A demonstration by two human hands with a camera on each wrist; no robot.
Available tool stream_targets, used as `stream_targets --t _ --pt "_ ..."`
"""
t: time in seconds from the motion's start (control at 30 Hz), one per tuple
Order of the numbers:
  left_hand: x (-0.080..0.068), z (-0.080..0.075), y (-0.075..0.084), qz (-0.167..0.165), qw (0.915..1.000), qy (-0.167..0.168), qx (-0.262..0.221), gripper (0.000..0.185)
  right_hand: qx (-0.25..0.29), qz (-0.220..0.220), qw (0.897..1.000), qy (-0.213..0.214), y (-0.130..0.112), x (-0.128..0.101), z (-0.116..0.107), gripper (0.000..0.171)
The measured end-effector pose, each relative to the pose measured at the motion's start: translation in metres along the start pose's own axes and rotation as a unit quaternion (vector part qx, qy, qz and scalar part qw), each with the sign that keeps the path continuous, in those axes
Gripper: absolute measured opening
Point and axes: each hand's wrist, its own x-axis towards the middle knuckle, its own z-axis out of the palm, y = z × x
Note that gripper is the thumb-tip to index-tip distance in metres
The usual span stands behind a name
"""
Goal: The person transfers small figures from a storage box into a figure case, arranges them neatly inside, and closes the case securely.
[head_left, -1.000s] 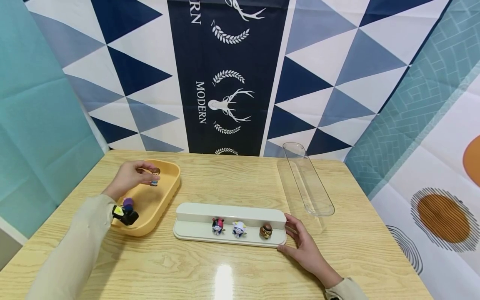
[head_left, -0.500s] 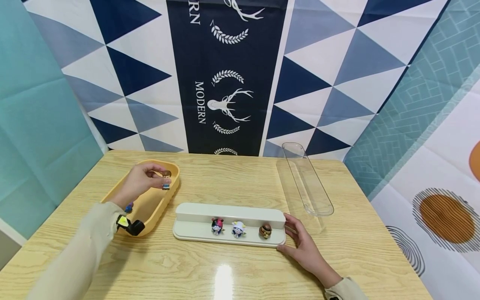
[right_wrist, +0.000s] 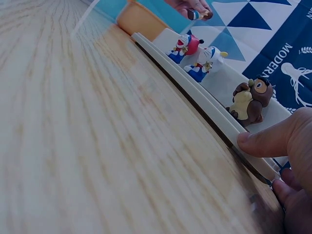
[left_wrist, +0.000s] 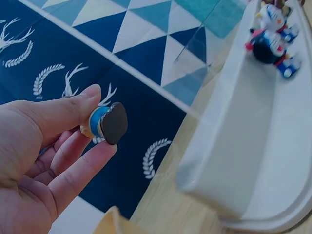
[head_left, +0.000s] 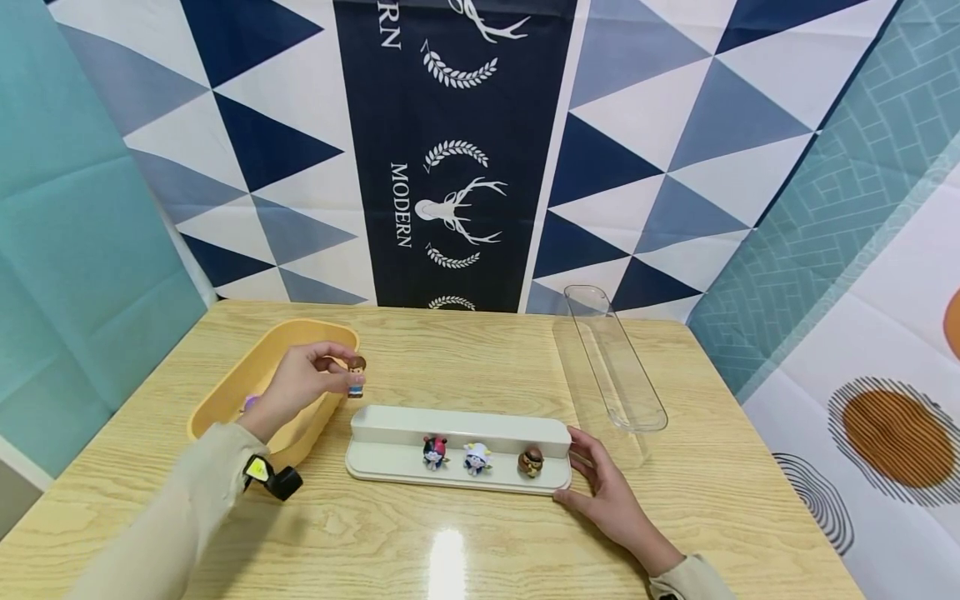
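Between thumb and fingers my left hand (head_left: 303, 383) pinches a small boy figurine (head_left: 356, 377) with brown hair and blue clothes, held up near the tray's right rim. The left wrist view shows the figurine's dark flat base (left_wrist: 115, 124). My right hand (head_left: 607, 500) grips the right end of a white two-step display stand (head_left: 390, 462), its thumb (right_wrist: 261, 142) on the front edge. On the stand's lower step are a red-and-black figurine (head_left: 434, 451), a white one with yellow horns (head_left: 476, 458) and a brown owl-like one (right_wrist: 250, 103).
An orange-yellow tray (head_left: 232, 375) sits at the left, with a purple item (head_left: 250, 403) partly hidden by my left wrist. A long clear plastic cover (head_left: 618, 358) lies behind the stand at the right. Patterned cloth hangs behind the wooden table (head_left: 360, 533).
My left hand has carried the boy figurine rightward from over the tray to just beyond its right rim. My right hand and the display stand have stayed in place.
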Motion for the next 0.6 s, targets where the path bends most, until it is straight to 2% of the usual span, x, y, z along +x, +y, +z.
stream_targets --t 0.27,0.4,0.6 --pt "-0.01 0.017 -0.004 -0.028 0.9996 0.006 -0.008 0.035 0.002 0.008 1.0 0.0 -0.003 0.001 0.0 0.088" --pt "-0.013 0.025 -0.007 -0.032 0.9993 0.007 -0.018 0.034 0.001 0.015 1.0 0.0 -0.004 0.001 0.0 0.088" --pt "-0.016 0.038 -0.01 -0.029 0.9995 0.009 0.005 0.032 0.003 0.016 1.0 0.002 -0.004 0.001 -0.001 0.087"
